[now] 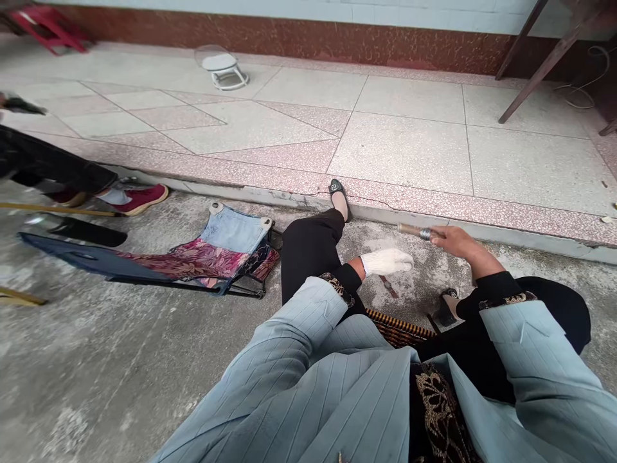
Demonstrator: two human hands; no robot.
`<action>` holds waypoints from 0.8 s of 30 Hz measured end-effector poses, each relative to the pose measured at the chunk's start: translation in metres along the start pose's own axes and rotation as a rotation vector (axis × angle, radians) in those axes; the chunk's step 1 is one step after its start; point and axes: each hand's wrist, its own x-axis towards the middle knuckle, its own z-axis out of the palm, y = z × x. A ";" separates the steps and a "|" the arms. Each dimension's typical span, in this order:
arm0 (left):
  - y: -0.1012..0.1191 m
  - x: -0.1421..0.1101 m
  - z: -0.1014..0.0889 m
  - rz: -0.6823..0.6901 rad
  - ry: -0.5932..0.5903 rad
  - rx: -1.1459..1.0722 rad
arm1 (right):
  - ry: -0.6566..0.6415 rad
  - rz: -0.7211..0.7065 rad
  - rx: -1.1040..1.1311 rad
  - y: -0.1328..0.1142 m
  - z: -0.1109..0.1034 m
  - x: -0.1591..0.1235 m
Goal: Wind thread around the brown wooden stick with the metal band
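Note:
My left hand [388, 261] wears a white knit glove and hovers between my knees. Its fingers are curled together, and whatever they hold, if anything, is hidden. To the right, my bare right hand [456, 242] is closed around a wooden-handled tool [409, 229] with a silvery metal band or wire wrap; its other end is hidden in the fist. The handle points left, above and apart from the glove. On the concrete below the glove lies a narrow brown item [388, 287], too small to make out.
A woven black-and-yellow edge [402, 326] shows under me. At left stand a folding chair [212, 257] with patterned cloth, a dark bottle [91, 230] and another person's red shoe [142, 199]. A raised tiled step [405, 148] runs ahead, with a small white stool [224, 69] on it.

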 end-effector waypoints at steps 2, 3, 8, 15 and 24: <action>0.004 -0.001 0.010 0.045 -0.048 0.012 | -0.078 0.027 -0.268 -0.006 0.007 -0.003; 0.004 -0.001 0.011 0.073 -0.057 0.014 | -0.164 0.022 -0.338 -0.009 0.010 -0.004; -0.004 -0.002 -0.005 0.037 0.085 -0.021 | -0.767 -0.161 0.041 -0.018 0.009 -0.017; 0.000 0.000 -0.003 -0.057 0.138 -0.020 | -0.262 -0.164 0.739 -0.023 -0.012 -0.027; 0.014 -0.004 0.012 0.004 0.022 0.001 | 0.088 0.110 -0.159 -0.020 0.017 -0.003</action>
